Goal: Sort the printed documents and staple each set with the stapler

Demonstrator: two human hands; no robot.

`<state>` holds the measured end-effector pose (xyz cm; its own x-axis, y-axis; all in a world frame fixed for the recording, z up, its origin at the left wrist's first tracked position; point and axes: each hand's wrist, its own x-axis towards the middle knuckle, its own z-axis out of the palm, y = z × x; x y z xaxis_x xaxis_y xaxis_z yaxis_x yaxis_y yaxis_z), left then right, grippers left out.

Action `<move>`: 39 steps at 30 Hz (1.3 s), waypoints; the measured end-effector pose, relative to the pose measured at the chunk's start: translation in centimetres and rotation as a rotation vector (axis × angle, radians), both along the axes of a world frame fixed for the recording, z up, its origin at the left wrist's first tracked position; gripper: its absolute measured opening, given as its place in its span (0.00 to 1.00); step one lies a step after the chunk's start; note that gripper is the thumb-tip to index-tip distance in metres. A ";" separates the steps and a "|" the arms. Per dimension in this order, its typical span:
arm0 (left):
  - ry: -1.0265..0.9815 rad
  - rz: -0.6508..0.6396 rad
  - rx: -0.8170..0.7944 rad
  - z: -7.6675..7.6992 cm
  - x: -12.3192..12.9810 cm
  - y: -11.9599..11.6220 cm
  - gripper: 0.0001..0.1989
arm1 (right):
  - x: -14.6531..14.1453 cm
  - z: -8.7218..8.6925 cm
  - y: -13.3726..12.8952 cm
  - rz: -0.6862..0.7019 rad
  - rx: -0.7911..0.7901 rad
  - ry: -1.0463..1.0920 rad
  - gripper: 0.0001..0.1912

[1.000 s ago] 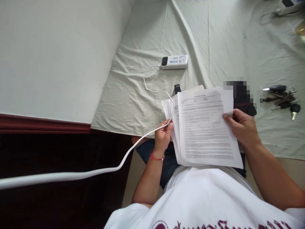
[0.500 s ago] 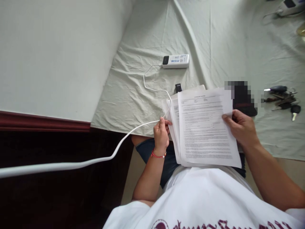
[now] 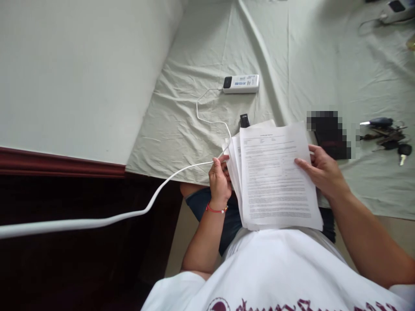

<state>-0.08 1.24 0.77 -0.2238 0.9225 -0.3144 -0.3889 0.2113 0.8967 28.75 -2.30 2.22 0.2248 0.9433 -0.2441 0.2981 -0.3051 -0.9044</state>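
Note:
Several printed paper sheets [image 3: 275, 181] lie loosely fanned over my lap and the table's near edge. With thumb on top and fingers beneath, my right hand [image 3: 324, 170] grips the right edge of the front sheet. At the left edge of the sheets, my left hand [image 3: 220, 179] is closed, its thumb and fingers pinched at the white cable [image 3: 189, 166]. Part of its fingers is hidden, so how firmly it holds the sheets is unclear. A red bracelet is on my left wrist.
A white power bank [image 3: 241, 84] sits on the green tablecloth [image 3: 181, 103], joined to the cable. Behind the papers is a small black object [image 3: 244, 121]. To the right are a dark, partly blurred item [image 3: 333, 142] and keys [image 3: 387, 134]. A white device [image 3: 397, 12] lies top right.
The front sheet has shifted slightly left with my right hand, overlapping more of the sheets behind. More of the dark item on the right shows. My left hand has barely moved.

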 end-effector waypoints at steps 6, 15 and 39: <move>0.032 0.061 0.020 -0.3 0.3 0.0 0.32 | -0.3 1.7 0.1 -0.043 -0.251 0.348 0.17; 0.035 0.059 0.020 0.4 0.2 -0.1 0.29 | -1.0 1.9 -0.1 0.101 -0.148 0.426 0.23; -0.035 -0.077 0.017 0.5 0.6 -0.5 0.29 | -0.6 2.8 0.2 -0.192 -0.158 0.493 0.17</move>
